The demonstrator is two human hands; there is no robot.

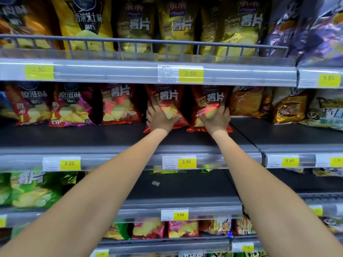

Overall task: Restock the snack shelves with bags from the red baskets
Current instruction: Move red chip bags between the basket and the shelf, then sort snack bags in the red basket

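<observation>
**Both grips flat on two red chip bags at the middle shelf**

The person reached both bare arms up from the lower corners of the frame to the middle shelf (74,138), the dark board running across the centre of the frame.

The left grip (159,118) lay just left of centre on the lower front of a left red bag (167,97). Its fingers were spread apart and pointed up along the bag's left side, with the thumb stretched to the right across the printed chips. The grip was open and pressing, not clamped round the bag.

The right grip (216,120) lay just right of centre on the lower front of a right red bag (209,99). Its fingers were spread and reached up to the bag's right edge, with the thumb pointed left. It too lay open against the bag.

Both bags stood upright side by side on the shelf board, close together, each with its bottom seam showing below its grip.

A third red bag (118,106) stood further left and set deeper. An orange bag (245,102) stood just beside the right grip's fingers. Yellow bags (176,26) filled the shelf above, behind a wire rail, and green bags (31,190) sat at the lower left. A yellow price tag (186,161) reading 3.50 sat on the shelf edge between the two forearms.
</observation>
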